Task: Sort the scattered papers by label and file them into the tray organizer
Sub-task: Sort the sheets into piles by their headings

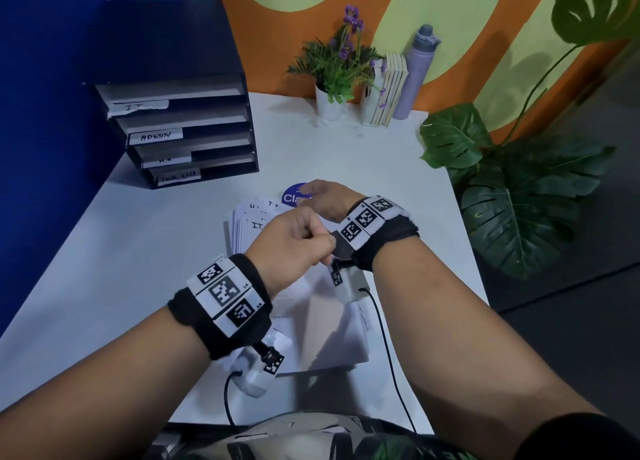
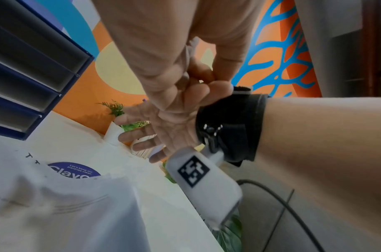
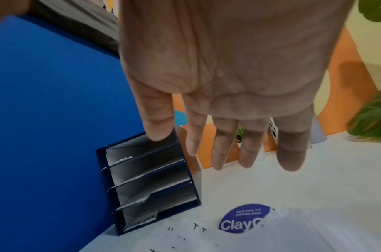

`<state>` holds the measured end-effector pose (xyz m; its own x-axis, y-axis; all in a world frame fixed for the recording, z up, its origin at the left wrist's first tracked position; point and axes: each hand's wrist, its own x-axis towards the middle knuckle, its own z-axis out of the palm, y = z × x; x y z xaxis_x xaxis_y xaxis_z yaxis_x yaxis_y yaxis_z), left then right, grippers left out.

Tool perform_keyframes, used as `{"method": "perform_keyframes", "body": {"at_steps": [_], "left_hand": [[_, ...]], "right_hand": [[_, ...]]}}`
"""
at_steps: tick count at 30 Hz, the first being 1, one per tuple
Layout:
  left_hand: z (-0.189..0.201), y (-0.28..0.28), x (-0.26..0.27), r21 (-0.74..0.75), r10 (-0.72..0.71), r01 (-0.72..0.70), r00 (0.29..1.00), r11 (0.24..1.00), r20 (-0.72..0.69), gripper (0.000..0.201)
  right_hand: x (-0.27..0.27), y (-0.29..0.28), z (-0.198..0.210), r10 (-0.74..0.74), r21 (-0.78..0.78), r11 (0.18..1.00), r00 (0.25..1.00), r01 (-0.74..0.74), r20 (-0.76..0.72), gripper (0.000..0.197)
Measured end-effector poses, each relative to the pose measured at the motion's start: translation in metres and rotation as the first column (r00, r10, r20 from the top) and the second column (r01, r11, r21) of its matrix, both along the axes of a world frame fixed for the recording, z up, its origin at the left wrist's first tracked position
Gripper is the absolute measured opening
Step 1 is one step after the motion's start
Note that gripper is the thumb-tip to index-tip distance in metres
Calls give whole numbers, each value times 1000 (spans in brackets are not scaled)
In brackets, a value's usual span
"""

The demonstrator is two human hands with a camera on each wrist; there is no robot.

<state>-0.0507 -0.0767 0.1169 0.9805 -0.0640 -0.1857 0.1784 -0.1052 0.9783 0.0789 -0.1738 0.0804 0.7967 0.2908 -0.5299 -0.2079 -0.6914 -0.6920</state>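
Beside the tray organizer (image 1: 180,120), the papers (image 1: 249,227) lie partly hidden under the left hand (image 1: 291,244). The round blue sticker (image 1: 292,194) is half covered. The organizer's third label is too small to read.

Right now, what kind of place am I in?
Probably an office desk: a tray organizer labelled IT and ADMIN, handwritten papers on a white table, and a potted plant against a painted wall.

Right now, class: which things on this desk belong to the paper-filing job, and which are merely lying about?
Job:
white hand-labelled papers
dark blue four-shelf tray organizer

Lying about:
potted purple-flowered plant
lilac water bottle
upright cream books
round purple sticker
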Motion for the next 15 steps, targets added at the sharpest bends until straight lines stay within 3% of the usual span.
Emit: {"method": "perform_keyframes", "body": {"at_steps": [8,15], "left_hand": [[-2,-16,2,90,52,-54,998,995,27,6],[1,-10,10,181,11,-30,994,983,106,16]], "right_hand": [[2,9,7,-39,151,988,999,33,35,42],[-8,14,23,-41,233,972,999,36,16,37]]}}
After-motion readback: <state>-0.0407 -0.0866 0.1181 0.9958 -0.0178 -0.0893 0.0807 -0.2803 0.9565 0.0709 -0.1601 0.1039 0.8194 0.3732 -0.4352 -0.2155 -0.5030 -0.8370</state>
